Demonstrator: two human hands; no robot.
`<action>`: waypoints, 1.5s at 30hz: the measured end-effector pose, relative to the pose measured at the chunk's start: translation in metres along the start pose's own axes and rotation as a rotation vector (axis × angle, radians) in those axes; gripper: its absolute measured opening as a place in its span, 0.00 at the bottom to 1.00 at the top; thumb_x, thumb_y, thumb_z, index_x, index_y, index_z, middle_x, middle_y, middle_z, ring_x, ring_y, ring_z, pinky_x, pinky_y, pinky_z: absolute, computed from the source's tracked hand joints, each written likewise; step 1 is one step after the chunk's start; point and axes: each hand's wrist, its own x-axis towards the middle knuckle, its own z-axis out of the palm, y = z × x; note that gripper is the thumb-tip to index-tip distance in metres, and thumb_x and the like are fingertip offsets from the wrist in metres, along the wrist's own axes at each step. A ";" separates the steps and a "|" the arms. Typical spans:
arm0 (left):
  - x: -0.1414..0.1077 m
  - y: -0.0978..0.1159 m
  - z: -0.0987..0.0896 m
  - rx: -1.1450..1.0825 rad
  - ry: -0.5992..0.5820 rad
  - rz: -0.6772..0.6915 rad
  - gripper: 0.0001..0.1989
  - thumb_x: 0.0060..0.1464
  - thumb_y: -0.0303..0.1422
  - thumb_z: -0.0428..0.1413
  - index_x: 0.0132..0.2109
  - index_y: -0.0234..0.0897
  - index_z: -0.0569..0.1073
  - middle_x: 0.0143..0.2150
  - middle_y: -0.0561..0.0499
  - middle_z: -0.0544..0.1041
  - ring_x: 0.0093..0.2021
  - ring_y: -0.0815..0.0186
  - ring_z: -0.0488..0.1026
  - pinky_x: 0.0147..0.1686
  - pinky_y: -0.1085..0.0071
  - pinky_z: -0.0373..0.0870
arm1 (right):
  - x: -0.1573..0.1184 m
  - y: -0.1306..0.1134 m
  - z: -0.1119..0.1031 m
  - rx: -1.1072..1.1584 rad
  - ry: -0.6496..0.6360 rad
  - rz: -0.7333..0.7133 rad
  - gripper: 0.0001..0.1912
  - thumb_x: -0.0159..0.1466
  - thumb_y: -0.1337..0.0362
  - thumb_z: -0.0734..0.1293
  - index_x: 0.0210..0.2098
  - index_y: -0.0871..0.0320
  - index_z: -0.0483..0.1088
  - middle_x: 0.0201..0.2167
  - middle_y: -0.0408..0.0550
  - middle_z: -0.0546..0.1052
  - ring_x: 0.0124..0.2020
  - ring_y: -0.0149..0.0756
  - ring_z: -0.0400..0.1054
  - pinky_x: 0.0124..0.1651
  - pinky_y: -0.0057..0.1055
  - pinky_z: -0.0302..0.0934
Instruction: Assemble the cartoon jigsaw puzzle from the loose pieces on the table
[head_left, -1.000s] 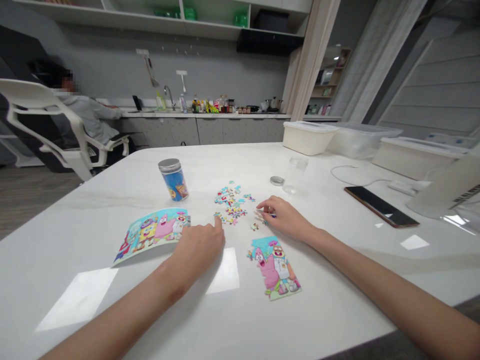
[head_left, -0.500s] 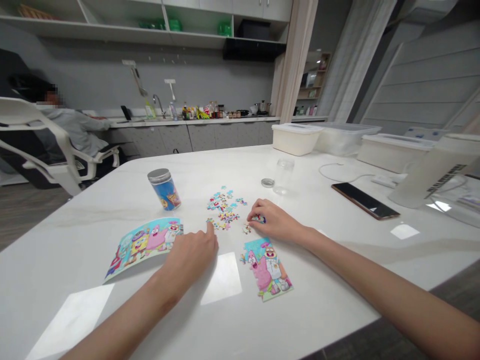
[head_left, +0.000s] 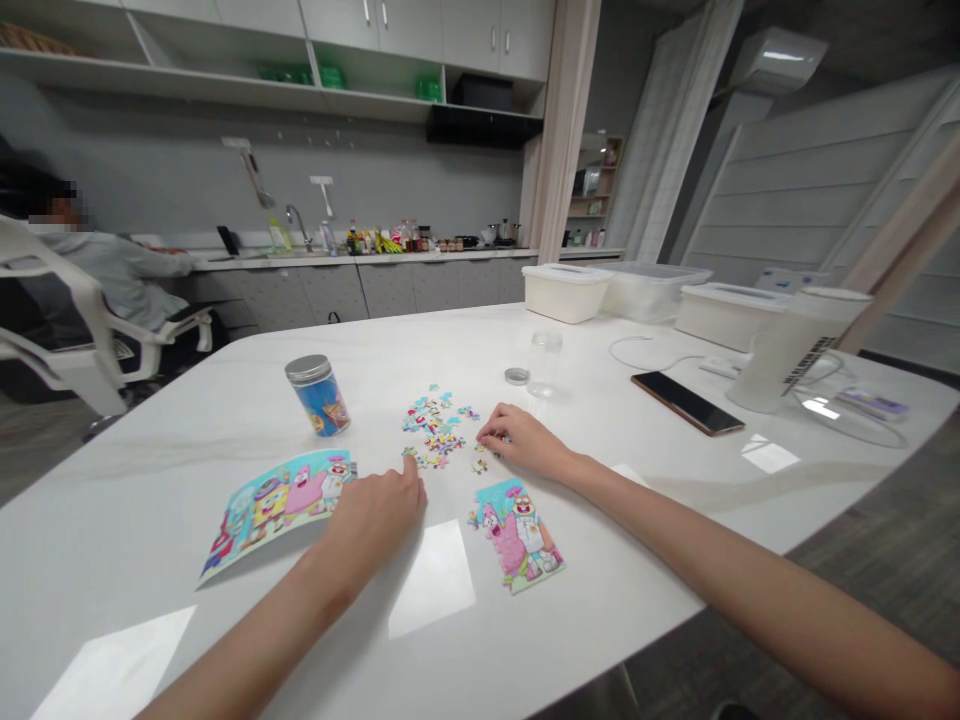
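Note:
Loose puzzle pieces [head_left: 436, 430] lie in a pile at the middle of the white table. My left hand [head_left: 381, 508] rests with its index finger stretched onto a piece at the pile's near left edge. At the pile's right side, my right hand [head_left: 523, 440] has its fingertips pinched low over the table; what is between them is too small to make out. Just below it lies a joined puzzle section [head_left: 519, 535] showing a pink starfish and a figure in white. A curved picture sheet [head_left: 279, 505] lies left of my left hand.
A blue tin [head_left: 319, 396] stands behind the picture sheet. Beyond my right hand are a clear jar [head_left: 545, 365], its lid [head_left: 517, 376] and a phone [head_left: 686, 402]. White boxes [head_left: 566, 293] and a tall jug [head_left: 787, 350] stand farther right. A person [head_left: 112, 270] sits at far left.
The camera view has tilted up and shifted right. My right fingers have come closer together beside the pile, while my left hand keeps nearly the same place by the pieces.

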 end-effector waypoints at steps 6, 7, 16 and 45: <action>-0.004 0.000 -0.005 -0.050 0.030 0.024 0.21 0.65 0.28 0.37 0.53 0.24 0.70 0.36 0.31 0.79 0.38 0.48 0.80 0.33 0.60 0.73 | -0.004 -0.001 0.000 -0.034 0.056 0.014 0.10 0.66 0.70 0.63 0.42 0.60 0.75 0.39 0.50 0.73 0.38 0.35 0.69 0.46 0.34 0.63; -0.004 0.000 -0.005 -0.056 0.046 0.047 0.21 0.65 0.28 0.37 0.54 0.23 0.70 0.36 0.31 0.79 0.37 0.49 0.80 0.32 0.60 0.73 | -0.002 -0.003 0.000 -0.072 0.042 -0.008 0.11 0.66 0.70 0.62 0.44 0.60 0.74 0.40 0.51 0.73 0.40 0.36 0.69 0.47 0.36 0.63; -0.003 0.000 -0.005 -0.081 0.071 0.067 0.20 0.65 0.25 0.40 0.55 0.21 0.71 0.35 0.32 0.79 0.37 0.48 0.80 0.32 0.58 0.75 | 0.094 -0.018 0.020 -0.370 -0.174 -0.050 0.17 0.64 0.72 0.64 0.52 0.61 0.73 0.47 0.57 0.74 0.50 0.41 0.69 0.55 0.35 0.59; 0.011 0.003 -0.009 -1.054 0.144 0.007 0.16 0.64 0.41 0.46 0.48 0.38 0.71 0.24 0.56 0.71 0.24 0.67 0.69 0.27 0.73 0.62 | 0.011 -0.047 0.005 1.126 -0.121 0.425 0.12 0.50 0.58 0.75 0.28 0.59 0.72 0.27 0.42 0.69 0.29 0.29 0.61 0.32 0.28 0.56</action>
